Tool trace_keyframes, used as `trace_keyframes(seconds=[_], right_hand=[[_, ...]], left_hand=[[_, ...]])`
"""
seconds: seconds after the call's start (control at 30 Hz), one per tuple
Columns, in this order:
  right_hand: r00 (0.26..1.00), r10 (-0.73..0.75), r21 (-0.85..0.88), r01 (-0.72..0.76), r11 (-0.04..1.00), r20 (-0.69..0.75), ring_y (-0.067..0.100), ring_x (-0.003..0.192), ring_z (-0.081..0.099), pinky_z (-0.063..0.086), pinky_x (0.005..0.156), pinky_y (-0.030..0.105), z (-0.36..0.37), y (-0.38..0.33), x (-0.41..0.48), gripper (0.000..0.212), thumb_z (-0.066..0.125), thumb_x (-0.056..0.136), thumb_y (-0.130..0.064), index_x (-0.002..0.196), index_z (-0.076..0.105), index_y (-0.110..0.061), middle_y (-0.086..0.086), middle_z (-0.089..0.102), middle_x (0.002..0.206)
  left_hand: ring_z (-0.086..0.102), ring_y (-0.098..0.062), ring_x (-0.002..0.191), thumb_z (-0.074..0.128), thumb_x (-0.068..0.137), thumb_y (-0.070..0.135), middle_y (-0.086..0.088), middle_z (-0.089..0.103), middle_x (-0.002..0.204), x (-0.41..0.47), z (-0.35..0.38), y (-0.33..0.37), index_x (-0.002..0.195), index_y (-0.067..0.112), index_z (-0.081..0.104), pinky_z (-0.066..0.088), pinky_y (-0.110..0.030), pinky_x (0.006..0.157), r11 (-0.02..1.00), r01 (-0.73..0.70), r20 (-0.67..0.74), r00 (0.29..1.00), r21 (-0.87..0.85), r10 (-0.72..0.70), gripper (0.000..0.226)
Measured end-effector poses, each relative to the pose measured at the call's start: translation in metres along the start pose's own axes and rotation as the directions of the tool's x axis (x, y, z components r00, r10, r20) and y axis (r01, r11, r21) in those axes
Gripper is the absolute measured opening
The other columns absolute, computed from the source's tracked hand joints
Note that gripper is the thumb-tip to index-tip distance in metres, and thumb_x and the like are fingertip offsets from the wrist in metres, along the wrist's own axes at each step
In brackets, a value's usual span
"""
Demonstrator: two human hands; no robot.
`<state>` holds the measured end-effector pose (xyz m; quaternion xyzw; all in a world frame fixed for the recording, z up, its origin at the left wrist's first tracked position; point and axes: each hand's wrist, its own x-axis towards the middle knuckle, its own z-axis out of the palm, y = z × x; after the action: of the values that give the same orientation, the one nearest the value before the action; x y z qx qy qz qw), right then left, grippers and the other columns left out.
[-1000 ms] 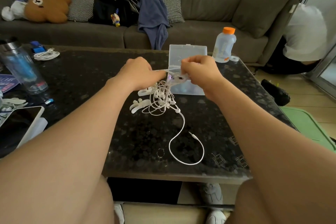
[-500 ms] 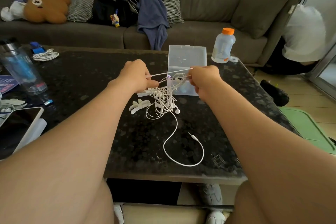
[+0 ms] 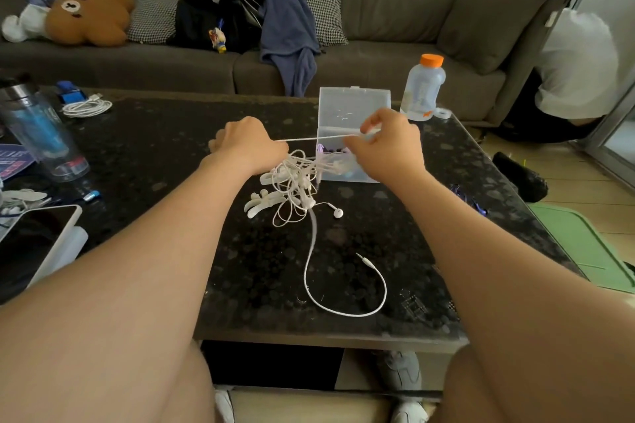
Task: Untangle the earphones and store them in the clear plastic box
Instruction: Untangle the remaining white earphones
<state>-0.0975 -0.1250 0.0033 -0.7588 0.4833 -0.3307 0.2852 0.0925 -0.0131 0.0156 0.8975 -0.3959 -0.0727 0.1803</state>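
A tangle of white earphones [image 3: 293,182] hangs between my hands just above the dark table [image 3: 154,154]. My left hand [image 3: 249,144] grips one end of a taut stretch of cord, and my right hand [image 3: 388,144] pinches the other end in front of the clear plastic box [image 3: 354,106], whose lid stands open. One earbud [image 3: 338,213] lies on the table. The plug end of the cord [image 3: 364,259] curls toward the front edge. White ear hooks [image 3: 263,203] lie beside the tangle.
A water bottle [image 3: 37,134] and a phone [image 3: 34,237] sit at the left, a coiled white cable [image 3: 86,107] at the back left. An orange-capped bottle [image 3: 423,87] stands behind the box. A grey sofa [image 3: 395,55] runs along the back. A person in white [image 3: 577,65] crouches at right.
My hands have drawn farther apart, stretching the cord taut between them. My right hand rose and its fingers now pinch the cord. An earbud has dropped free onto the table.
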Motion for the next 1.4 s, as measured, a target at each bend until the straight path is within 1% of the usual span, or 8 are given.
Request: trace_keyframes(seconds=[0.17,0.33,0.5,0.7,0.87,1.17,1.3,1.4], right_hand=[[0.981,-0.189,-0.406,0.193,0.893,0.050,0.033,0.099,0.071,0.065,0.086,0.047,0.003,0.007,-0.003,0.036,0.074,0.100,-0.030,0.130,0.058,-0.019,0.013,0.064,0.122],[0.979,0.192,0.284,-0.204,0.937,0.070,0.022,0.075,0.078,0.067,0.067,0.034,0.008,-0.015,-0.004,0.013,0.079,0.095,-0.026,0.101,0.070,-0.020,0.010,0.076,0.097],[0.987,0.002,0.291,-0.049,0.956,0.160,0.020,0.082,0.077,0.067,0.079,0.038,0.003,-0.016,-0.011,0.006,0.083,0.090,-0.022,0.084,0.082,-0.023,-0.001,0.078,0.078],[0.971,-0.130,0.303,0.066,0.951,0.198,0.017,0.084,0.078,0.066,0.081,0.033,-0.002,-0.014,-0.013,0.011,0.081,0.093,-0.014,0.092,0.082,-0.024,-0.001,0.080,0.085],[0.975,-0.177,0.349,0.122,0.929,0.132,0.010,0.081,0.077,0.062,0.074,0.022,-0.005,-0.018,-0.015,0.008,0.072,0.100,-0.011,0.102,0.077,-0.017,-0.001,0.079,0.090],[0.954,0.257,0.809,-0.029,0.587,-0.153,0.022,0.080,0.080,0.067,0.075,0.036,-0.012,-0.039,-0.014,0.023,0.044,0.109,-0.004,0.103,0.051,-0.026,0.013,0.070,0.103],[0.962,0.145,0.496,-0.011,0.868,-0.231,0.019,0.090,0.070,0.054,0.062,0.019,-0.013,-0.025,-0.006,0.019,0.046,0.107,-0.009,0.121,0.051,-0.022,0.012,0.066,0.115],[0.999,-0.049,0.188,0.046,0.981,0.015,0.020,0.094,0.064,0.048,0.066,0.017,-0.007,-0.016,-0.004,0.037,0.063,0.096,-0.016,0.130,0.052,-0.023,0.012,0.066,0.116]], left_hand=[[0.061,-0.039,0.118,0.078,0.093,0.033,-0.017,0.064,0.128,-0.004,0.001,0.003,0.127,0.008,0.064,0.054,-0.049,0.096,0.999,0.034,-0.051,0.998,0.039,-0.032,0.045],[0.063,-0.030,0.091,0.068,0.101,0.028,-0.012,0.068,0.108,-0.004,0.006,0.007,0.108,0.011,0.071,0.049,-0.042,0.070,0.999,-0.042,-0.146,0.988,0.004,0.042,0.019],[0.067,-0.024,0.093,0.050,0.106,0.019,-0.001,0.072,0.111,-0.007,0.005,0.010,0.101,0.020,0.080,0.059,-0.046,0.085,0.951,-0.236,-0.119,0.969,-0.200,0.215,0.030],[0.063,-0.007,0.060,0.063,0.100,0.012,0.008,0.070,0.116,-0.019,-0.002,0.019,0.130,0.032,0.072,0.052,-0.024,0.057,0.797,-0.375,0.076,0.884,-0.473,0.461,0.037],[0.070,-0.016,0.073,0.064,0.102,0.050,0.001,0.078,0.086,-0.023,0.001,0.023,0.091,0.031,0.080,0.055,-0.040,0.069,0.793,-0.457,0.067,0.849,-0.402,0.524,0.028],[0.055,-0.013,0.061,0.063,0.101,0.034,-0.007,0.071,0.078,-0.024,0.006,0.018,0.091,0.014,0.077,0.045,-0.030,0.063,0.908,-0.396,0.346,0.840,-0.136,0.418,0.027],[0.066,-0.018,0.075,0.060,0.105,0.032,-0.007,0.074,0.088,-0.020,0.005,0.011,0.105,0.017,0.075,0.055,-0.041,0.074,0.906,-0.398,0.268,0.866,-0.141,0.422,0.021],[0.063,-0.015,0.070,0.063,0.104,0.035,0.001,0.067,0.079,-0.022,0.002,0.013,0.104,0.026,0.075,0.048,-0.034,0.064,0.894,-0.428,0.199,0.872,-0.132,0.447,0.015]])
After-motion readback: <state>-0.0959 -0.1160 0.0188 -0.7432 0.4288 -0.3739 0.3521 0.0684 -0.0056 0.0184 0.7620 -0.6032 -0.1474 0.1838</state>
